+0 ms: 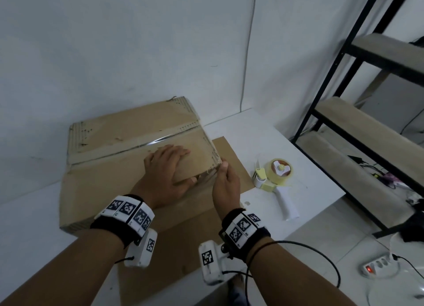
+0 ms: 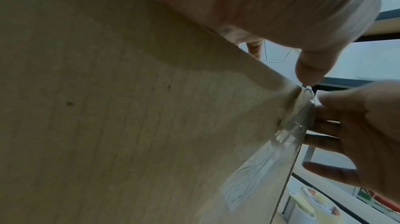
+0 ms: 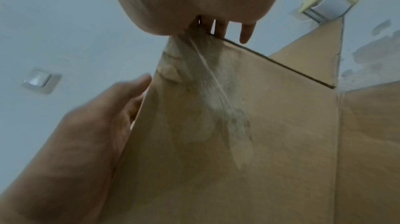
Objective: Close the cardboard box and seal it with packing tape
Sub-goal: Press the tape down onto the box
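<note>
On the box (image 1: 128, 149) (closed, on the table (image 1: 263, 131)) our left hand (image 1: 168, 170) lies flat, fingers straight; our right hand (image 1: 226, 179) seemingly presses tape (image 1: 207, 176) down its right corner, seam running left-right.

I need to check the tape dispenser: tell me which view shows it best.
Head view: the whole tape dispenser lies on the white table, right of the cardboard box. Both wrist views catch only part of it at the frame edge.

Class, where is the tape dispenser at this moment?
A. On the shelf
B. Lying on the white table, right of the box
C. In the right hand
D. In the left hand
B: the tape dispenser lies on the white table, untouched, while both hands are on the cardboard box.
</note>
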